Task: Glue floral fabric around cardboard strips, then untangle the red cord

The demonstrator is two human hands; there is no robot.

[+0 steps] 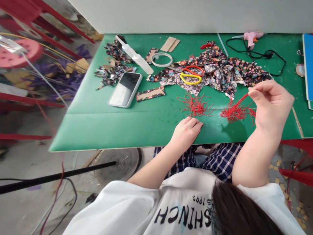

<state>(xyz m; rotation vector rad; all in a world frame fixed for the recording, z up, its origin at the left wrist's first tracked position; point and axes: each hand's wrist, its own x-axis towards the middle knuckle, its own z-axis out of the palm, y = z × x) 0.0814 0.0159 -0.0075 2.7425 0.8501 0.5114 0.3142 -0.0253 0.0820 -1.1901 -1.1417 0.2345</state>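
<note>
My right hand [270,104] is raised over the green table [102,120] and pinches the top of a bundle of red threads [236,111], which hangs down and fans out onto the table. My left hand [187,130] rests near the front edge with its fingers curled and tips pressed to the surface; what they pinch is too small to make out. A loose pile of red threads [195,106] lies just beyond that hand.
Floral-print fabric [220,70] lies further back with red and yellow scissors [192,74] on it. A phone [126,88], a tape ring [161,59], fabric scraps [114,70] and cardboard strips lie to the left. A pink glue gun [251,37] with black cord sits at the back right.
</note>
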